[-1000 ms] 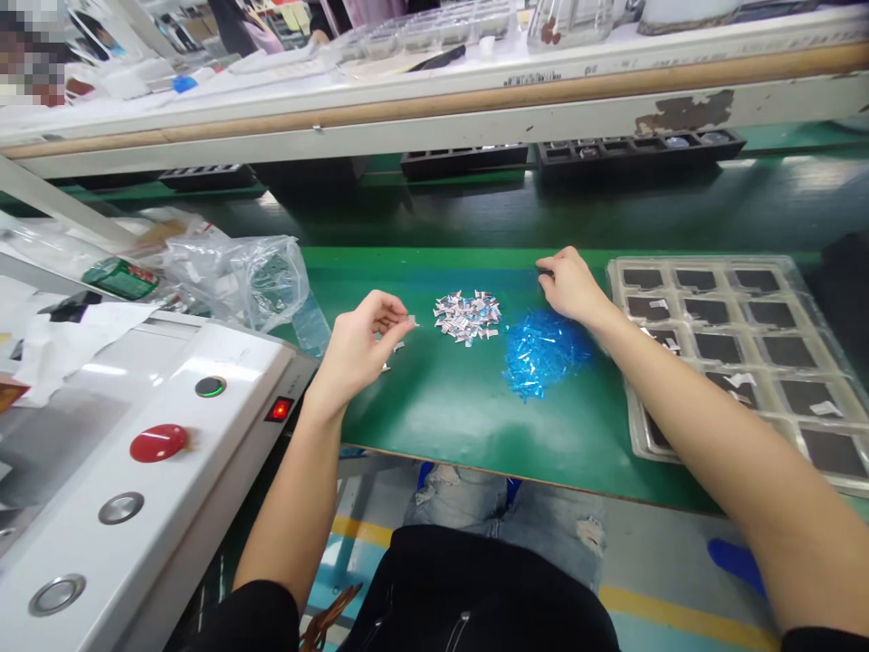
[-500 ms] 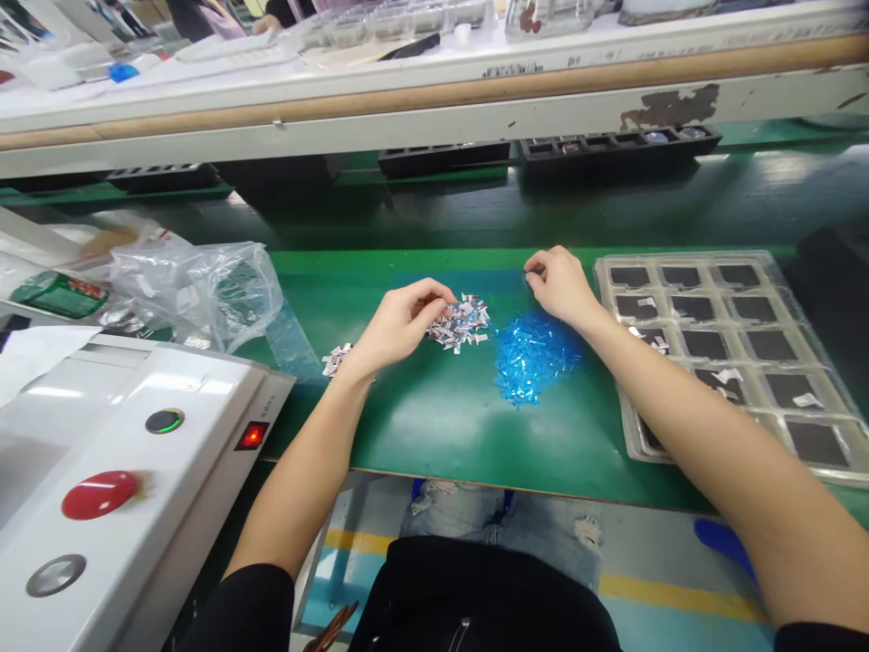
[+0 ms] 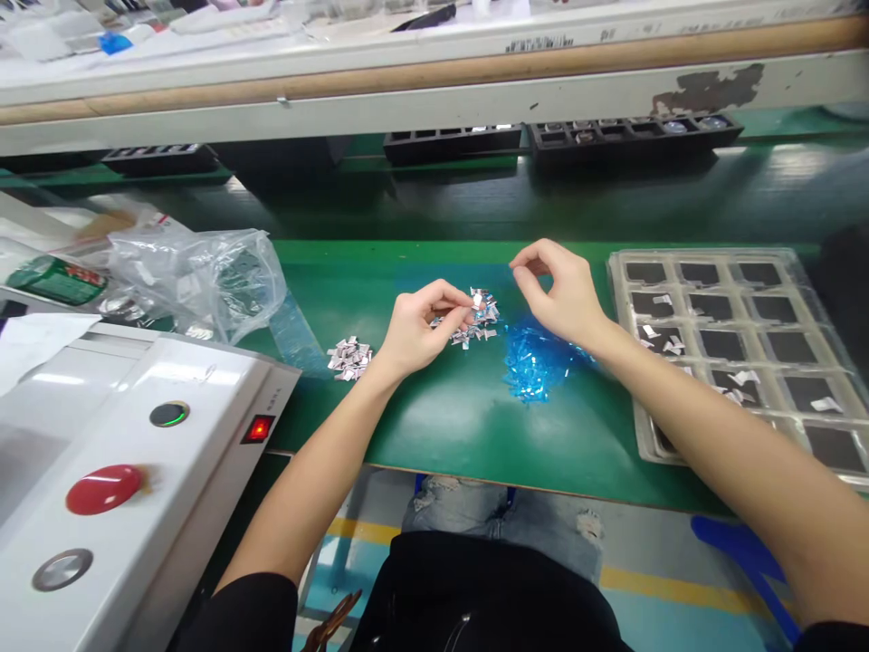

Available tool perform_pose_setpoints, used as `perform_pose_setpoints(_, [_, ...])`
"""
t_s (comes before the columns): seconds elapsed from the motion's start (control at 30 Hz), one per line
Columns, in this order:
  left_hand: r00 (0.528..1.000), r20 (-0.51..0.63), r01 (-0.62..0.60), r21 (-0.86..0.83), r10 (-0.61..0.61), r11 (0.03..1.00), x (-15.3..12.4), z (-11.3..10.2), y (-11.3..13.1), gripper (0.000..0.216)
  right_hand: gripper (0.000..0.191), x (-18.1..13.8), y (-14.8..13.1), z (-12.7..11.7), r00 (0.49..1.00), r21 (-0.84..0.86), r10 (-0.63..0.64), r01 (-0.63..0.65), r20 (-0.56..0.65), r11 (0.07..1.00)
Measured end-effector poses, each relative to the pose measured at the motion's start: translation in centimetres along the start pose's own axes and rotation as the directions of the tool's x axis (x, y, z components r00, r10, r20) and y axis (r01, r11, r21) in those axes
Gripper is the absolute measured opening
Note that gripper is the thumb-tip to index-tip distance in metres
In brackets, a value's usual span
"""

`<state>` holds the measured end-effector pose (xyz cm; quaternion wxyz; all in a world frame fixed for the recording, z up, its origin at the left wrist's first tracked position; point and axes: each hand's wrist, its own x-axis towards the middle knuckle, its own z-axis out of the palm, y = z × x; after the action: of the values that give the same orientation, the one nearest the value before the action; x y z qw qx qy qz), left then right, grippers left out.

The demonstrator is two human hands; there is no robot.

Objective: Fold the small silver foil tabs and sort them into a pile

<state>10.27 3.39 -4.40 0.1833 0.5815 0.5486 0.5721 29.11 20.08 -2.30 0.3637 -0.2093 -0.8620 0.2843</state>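
Note:
A pile of small silvery pieces (image 3: 481, 319) lies on the green mat (image 3: 448, 407). My left hand (image 3: 419, 326) rests at its left edge, thumb and fingers pinched on one silvery piece. My right hand (image 3: 560, 290) hovers just right of the pile, above a heap of blue film scraps (image 3: 535, 362); its thumb and forefinger curl toward each other with nothing visible between them. A smaller heap of silvery pieces (image 3: 349, 357) lies left of my left wrist.
A clear tray (image 3: 801, 263) of dark cells with white scraps sits at the right. Crumpled plastic bags (image 3: 204, 276) lie at the left. A white machine (image 3: 128, 453) with a red button fills the lower left. Black trays (image 3: 625, 134) stand under the far shelf.
My left hand moved right from the small heap to the main silvery pile and pinched a piece. My right hand lifted off the mat and drew nearer the pile.

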Motion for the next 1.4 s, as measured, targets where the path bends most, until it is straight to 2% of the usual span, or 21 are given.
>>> perform_pose_setpoints(0.13, [0.999,-0.013,-0.051,0.062,0.052,0.997,-0.2,0.2,-0.6,0.007,0.009,-1.0,-2.1,1.0,0.997,0.321,0.022,-0.044,0.073,0.946])
perform_pose_setpoints(0.23, [0.997,-0.012,-0.071,0.086,0.072,0.994,-0.4,0.5,-0.8,0.007,0.008,-1.4,-2.2,1.5,0.994,0.402,0.013,-0.056,0.109,0.914])
perform_pose_setpoints(0.47, [0.998,0.003,-0.056,0.155,0.056,0.986,-0.4,0.8,-0.9,0.011,0.007,-1.5,-2.0,1.6,0.994,0.37,-0.007,-0.033,0.106,0.928])
perform_pose_setpoints(0.73, [0.994,0.02,-0.113,0.17,0.112,0.979,-0.5,0.8,-1.1,0.008,0.008,-1.6,-1.9,1.8,0.993,0.34,-0.052,0.014,0.103,0.94])
perform_pose_setpoints(0.97, [0.997,0.035,-0.073,0.192,0.067,0.979,-0.6,0.8,-1.1,0.011,0.01,-1.6,-1.6,2.0,0.993,0.312,-0.035,-0.003,0.114,0.95])
perform_pose_setpoints(1.13, [0.996,0.062,-0.068,0.199,0.057,0.978,-0.6,0.9,-1.4,0.014,0.028,-1.5,-1.2,2.0,0.985,0.378,-0.066,0.0,0.161,0.926])
perform_pose_setpoints(1.27, [0.995,0.064,-0.086,0.212,0.074,0.974,-0.6,1.0,-1.2,0.016,0.02,-1.3,-1.3,1.8,0.973,0.348,-0.142,0.071,0.181,0.935])
perform_pose_setpoints(1.4, [0.992,0.015,-0.122,0.275,0.123,0.954,-0.3,0.2,-0.6,0.019,0.016,-1.1,-1.5,1.3,0.981,0.235,-0.11,0.07,0.162,0.969])
